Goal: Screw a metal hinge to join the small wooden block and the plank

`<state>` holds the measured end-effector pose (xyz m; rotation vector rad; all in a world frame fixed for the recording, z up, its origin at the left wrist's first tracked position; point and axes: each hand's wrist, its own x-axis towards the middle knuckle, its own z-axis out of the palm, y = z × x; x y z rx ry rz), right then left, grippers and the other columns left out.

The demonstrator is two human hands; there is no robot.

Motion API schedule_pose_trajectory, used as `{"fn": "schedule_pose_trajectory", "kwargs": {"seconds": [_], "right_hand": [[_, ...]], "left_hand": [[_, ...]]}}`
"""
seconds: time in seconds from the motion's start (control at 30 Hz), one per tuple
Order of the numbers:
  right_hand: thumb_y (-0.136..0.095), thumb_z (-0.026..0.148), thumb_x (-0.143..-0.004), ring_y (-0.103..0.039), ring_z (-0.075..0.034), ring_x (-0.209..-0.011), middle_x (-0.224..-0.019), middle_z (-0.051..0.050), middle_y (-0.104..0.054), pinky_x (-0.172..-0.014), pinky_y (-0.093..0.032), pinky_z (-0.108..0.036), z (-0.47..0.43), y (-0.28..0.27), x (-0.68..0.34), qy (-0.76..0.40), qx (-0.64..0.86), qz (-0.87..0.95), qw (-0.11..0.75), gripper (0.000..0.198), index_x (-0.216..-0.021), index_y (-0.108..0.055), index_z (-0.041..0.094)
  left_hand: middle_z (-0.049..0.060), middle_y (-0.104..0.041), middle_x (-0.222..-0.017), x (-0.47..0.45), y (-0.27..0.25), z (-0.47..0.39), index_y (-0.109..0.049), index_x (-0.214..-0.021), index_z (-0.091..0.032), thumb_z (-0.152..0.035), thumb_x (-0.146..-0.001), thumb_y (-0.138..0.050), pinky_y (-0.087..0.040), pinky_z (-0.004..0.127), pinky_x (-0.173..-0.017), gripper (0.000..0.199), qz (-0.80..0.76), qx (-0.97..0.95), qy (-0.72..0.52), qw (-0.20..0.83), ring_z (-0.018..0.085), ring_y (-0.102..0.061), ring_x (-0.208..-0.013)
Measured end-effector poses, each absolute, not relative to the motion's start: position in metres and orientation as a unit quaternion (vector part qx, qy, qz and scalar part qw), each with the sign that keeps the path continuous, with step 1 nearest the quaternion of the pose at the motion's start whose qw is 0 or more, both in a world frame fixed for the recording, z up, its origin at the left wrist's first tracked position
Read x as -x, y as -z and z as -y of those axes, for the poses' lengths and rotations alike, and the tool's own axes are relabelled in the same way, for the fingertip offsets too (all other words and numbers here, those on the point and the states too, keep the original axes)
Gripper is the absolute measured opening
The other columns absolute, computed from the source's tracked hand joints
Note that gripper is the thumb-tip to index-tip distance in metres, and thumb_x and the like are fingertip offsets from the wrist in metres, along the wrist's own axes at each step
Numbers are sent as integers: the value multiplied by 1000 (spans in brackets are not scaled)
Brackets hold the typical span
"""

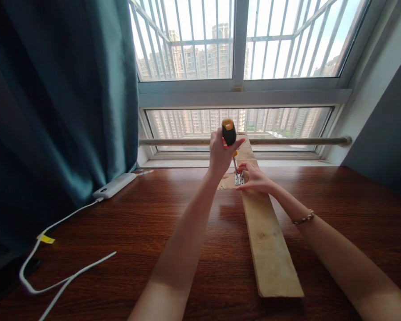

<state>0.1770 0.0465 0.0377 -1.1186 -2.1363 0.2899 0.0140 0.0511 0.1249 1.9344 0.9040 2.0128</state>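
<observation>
Head view first: I see the dark wooden table (147, 223) filling the lower frame, running up to the window (240, 67) with its white bars and the pale rail (287, 141) across the sill. To the far left hangs the teal curtain (53, 111), its folds reaching down to the table's edge. Lying lengthwise on the table, from just right of centre back toward the window, is the light wooden plank (270, 249); its near end sits between my two forearms. A white cable (53, 223) loops over the left part of the table, carrying a small yellow tag (46, 239) and running to a white power bank (114, 185) near the curtain. My left hand (219, 154) is raised over the far part of the plank, fingers clenched around the black-and-yellow handle of the screwdriver (229, 132), which stands nearly upright with its shaft pointing down at the small metal hinge (239, 179) on the plank. My right hand (255, 178) rests on the plank just beside that hinge, fingertips curled in and touching it; I cannot tell whether they pinch it or only steady it. A thin bracelet (304, 218) circles my right wrist. Beside the hinge, left of the plank, lies a scrap of brown cardboard (225, 182).
</observation>
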Motion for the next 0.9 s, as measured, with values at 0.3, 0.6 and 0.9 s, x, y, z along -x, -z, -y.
{"fn": "schedule_pose_trajectory", "kwargs": {"seconds": [0.3, 0.6, 0.9], "right_hand": [[-77, 43, -52, -49, -24, -108, -111, -7, -57, -94, -38, -39, -45, -38, -177, -118, 431, 823, 351, 65, -104, -45, 20], [-78, 42, -52, -49, -24, -108, -109, -6, -58, -94, -37, -40, -45, -38, -177, -113, 424, 827, 352, 66, -105, -45, 21], [-77, 43, -52, -49, -24, -107, -110, -7, -57, -93, -38, -39, -46, -38, -178, -115, 433, 824, 348, 65, -103, -45, 20]], "left_hand": [[2, -62, -81, -13, -129, -46, -49, -106, -22, -28, -68, -68, -47, 25, -60, 43, -304, -634, -686, 186, 14, -60, -68], [5, -57, -98, -12, -117, -68, -41, -117, -26, -30, -77, -60, -49, 24, -62, 45, -243, -652, -673, 250, 13, -62, -74], [3, -60, -83, -7, -124, -59, -51, -112, -22, -28, -67, -69, -50, 24, -62, 48, -282, -663, -669, 184, 14, -60, -70]]}}
